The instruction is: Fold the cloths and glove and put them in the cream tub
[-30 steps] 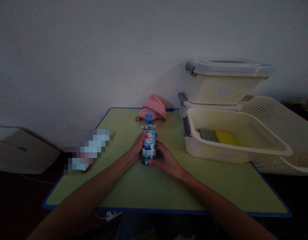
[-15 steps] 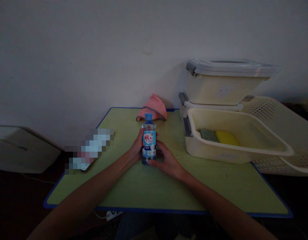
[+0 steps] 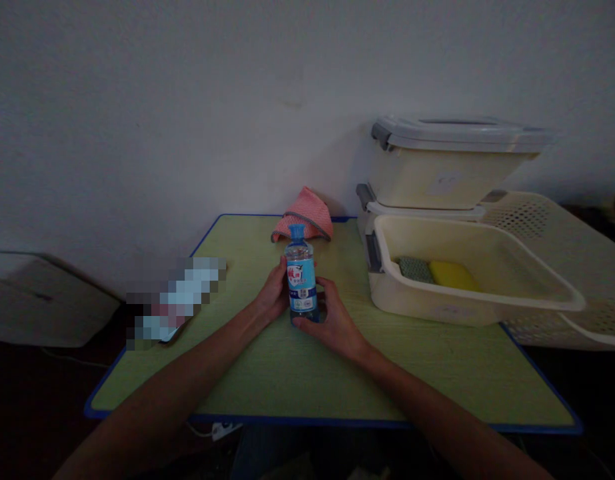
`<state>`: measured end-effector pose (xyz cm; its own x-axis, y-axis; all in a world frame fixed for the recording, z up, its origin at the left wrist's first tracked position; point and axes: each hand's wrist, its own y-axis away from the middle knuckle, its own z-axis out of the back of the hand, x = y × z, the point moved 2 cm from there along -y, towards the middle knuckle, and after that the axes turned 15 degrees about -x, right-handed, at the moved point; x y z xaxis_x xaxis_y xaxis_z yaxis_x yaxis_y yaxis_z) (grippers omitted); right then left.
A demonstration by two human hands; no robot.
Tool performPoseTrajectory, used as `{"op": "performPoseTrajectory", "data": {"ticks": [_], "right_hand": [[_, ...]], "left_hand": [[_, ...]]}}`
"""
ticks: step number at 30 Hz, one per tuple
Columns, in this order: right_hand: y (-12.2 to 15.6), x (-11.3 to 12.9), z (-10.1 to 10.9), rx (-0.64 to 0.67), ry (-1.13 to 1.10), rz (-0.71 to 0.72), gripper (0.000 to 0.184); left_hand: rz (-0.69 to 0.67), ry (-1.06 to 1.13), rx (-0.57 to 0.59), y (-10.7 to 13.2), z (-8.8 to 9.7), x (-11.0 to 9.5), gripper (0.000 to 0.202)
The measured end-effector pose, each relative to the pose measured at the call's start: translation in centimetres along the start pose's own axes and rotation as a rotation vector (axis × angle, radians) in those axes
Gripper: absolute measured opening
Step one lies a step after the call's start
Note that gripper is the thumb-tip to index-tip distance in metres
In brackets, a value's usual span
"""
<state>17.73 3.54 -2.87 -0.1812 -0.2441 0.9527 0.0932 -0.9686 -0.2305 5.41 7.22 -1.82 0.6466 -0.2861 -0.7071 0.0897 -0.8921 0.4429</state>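
Bottle (image 3: 302, 280) now leans slightly, base shifted right, gripped by fingers (image 3: 330, 289) of the left hand (image 3: 273, 293) and right hand (image 3: 338, 325).

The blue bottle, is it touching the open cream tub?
Apart. The head view shows green tabletop plainly between the blue bottle and the open cream tub on the right.

Dim, uneven light; lower corners nearly black. Plain pale-grey wall (image 3: 187, 100) behind, faint scuff upper middle. Surface (image 3: 267, 380): green wood-grain top, blue edging, far edge near wall. White boxy unit (image 3: 42, 300) low at left. Floor (image 3: 32, 400) very dark, detail lost.
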Motion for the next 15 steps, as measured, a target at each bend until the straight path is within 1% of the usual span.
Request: {"op": "performPoseTrajectory", "data": {"ticks": [4,8,11,13,15], "right_hand": [[0.01,0.46,-0.12,-0.005,-0.045,0.026,0.074],[-0.06,0.95,-0.09,0.005,-0.063,0.067,0.079],[-0.07,0.97,-0.03,0.010,-0.039,0.087,0.083],[-0.06,0.94,0.01,0.014,-0.011,0.108,0.086],[-0.03,0.97,0.03,0.031,0.002,0.127,0.089]], "left_hand": [[0.018,0.020,0.087,0.41,-0.39,-0.02,0.044],[0.047,0.049,0.160,0.36,-0.17,0.13,0.046],[-0.034,0.058,0.199,0.14,0.19,0.18,0.046],[-0.081,0.059,0.195,0.00,0.42,0.19,0.053],[-0.094,0.052,0.177,-0.11,0.59,0.22,0.060]]}}
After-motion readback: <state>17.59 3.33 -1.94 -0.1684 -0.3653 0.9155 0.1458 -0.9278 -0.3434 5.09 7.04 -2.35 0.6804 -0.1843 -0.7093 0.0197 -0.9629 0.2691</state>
